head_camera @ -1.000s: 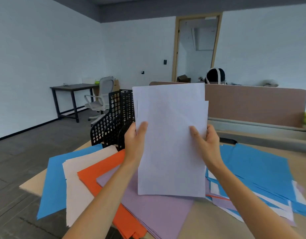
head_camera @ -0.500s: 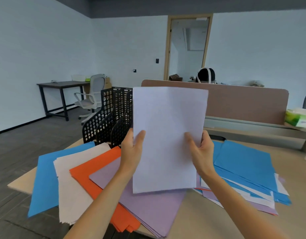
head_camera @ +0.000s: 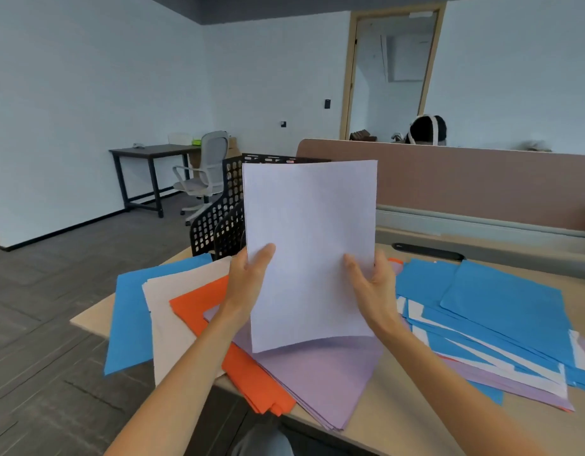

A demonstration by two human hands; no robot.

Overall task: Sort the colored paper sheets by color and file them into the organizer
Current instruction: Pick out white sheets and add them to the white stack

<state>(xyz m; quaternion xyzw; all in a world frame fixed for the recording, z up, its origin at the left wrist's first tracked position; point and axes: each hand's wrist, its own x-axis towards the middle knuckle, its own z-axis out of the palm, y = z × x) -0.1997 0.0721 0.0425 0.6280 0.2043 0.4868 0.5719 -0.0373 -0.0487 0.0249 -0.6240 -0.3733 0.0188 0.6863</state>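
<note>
Since a second ago the white sheets [head_camera: 309, 245] have squared up: the stepped edge at their upper right is gone and the bundle shows one even outline, its bottom edge bowing toward the camera above the purple stack [head_camera: 317, 383]. Most of the black perforated organizer [head_camera: 223, 225] is hidden behind the bundle, so whether its slots hold anything cannot be told. Small pale tags [head_camera: 268, 158] on its top rim are too blurred to read, and no writing shows on any paper. Both hands grip the bundle upright by its side edges, the left hand [head_camera: 250, 281] and right hand [head_camera: 372, 291] each with the thumb on the near face and the fingers out of sight behind. Orange sheets [head_camera: 199, 307], cream sheets [head_camera: 172, 324] and a blue sheet [head_camera: 130, 317] fan over the counter [head_camera: 399, 406] edge at left. A mostly blue pile [head_camera: 502, 307] lies at right.
</note>
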